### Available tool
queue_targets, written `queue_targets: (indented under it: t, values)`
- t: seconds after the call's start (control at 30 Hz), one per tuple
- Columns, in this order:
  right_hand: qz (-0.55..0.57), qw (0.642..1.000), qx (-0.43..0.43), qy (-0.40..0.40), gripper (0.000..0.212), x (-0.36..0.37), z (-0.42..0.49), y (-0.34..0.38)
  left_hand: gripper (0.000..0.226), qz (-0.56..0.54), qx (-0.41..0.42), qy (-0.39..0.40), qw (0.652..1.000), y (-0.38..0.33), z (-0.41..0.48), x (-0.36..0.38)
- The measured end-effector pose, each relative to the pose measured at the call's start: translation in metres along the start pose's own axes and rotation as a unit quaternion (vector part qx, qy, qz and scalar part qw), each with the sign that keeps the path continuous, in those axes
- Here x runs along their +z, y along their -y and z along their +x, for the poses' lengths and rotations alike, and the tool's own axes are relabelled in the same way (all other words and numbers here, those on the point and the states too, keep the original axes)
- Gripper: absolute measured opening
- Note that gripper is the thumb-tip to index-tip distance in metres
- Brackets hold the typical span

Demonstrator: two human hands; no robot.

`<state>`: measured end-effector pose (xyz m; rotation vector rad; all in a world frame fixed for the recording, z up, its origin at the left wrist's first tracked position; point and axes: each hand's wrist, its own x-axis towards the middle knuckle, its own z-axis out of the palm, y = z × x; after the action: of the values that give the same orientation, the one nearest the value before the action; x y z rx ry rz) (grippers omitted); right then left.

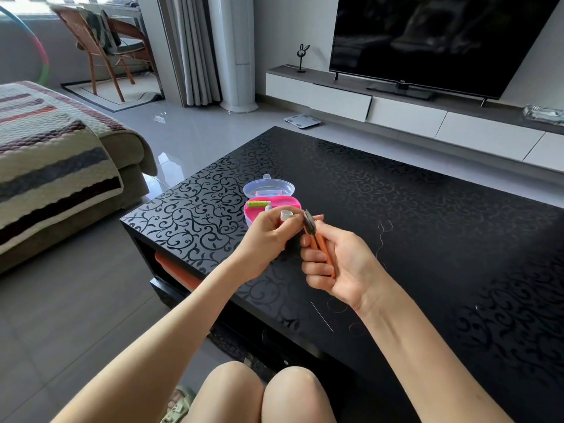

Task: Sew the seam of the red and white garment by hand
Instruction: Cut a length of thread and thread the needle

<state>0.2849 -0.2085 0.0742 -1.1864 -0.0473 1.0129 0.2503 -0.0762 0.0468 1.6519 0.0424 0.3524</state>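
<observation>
Orange snips held in right grip, white thread spool pinched in left grip, garment nowhere in sight, loose thread on counter probably limp and featherlight, best pinched near its end.

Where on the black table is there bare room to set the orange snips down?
Bare: the far and right side of the table, beyond the loose thread, and the corner left of the pink sewing box. Crowded: the near edge under the right hand, where the needle and thread curls lie.
</observation>
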Motion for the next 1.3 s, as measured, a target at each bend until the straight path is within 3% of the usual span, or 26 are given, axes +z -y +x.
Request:
queue_targets:
  t: [0.23, 0.77, 1.1, 1.3]
  values:
    - [-0.002, 1.000, 0.024, 0.007, 0.046, -0.003, -0.005, 0.008, 0.020, 0.121, 0.073, 0.001, 0.990, 0.003, 0.005, -0.006]
    - [-0.034, 0.999, 0.011, -0.007, 0.045, -0.006, -0.003, 0.013, 0.023, 0.239, 0.175, -0.033, 0.955, 0.010, 0.006, 0.002]
    - [-0.013, 0.999, -0.015, -0.025, 0.044, -0.006, -0.001, 0.005, 0.031, 0.234, 0.176, -0.054, 0.955, 0.011, 0.005, 0.008]
    - [0.040, 0.999, -0.031, 0.000, 0.043, -0.007, -0.002, 0.001, 0.029, 0.184, 0.121, -0.057, 0.974, 0.007, 0.003, 0.017]
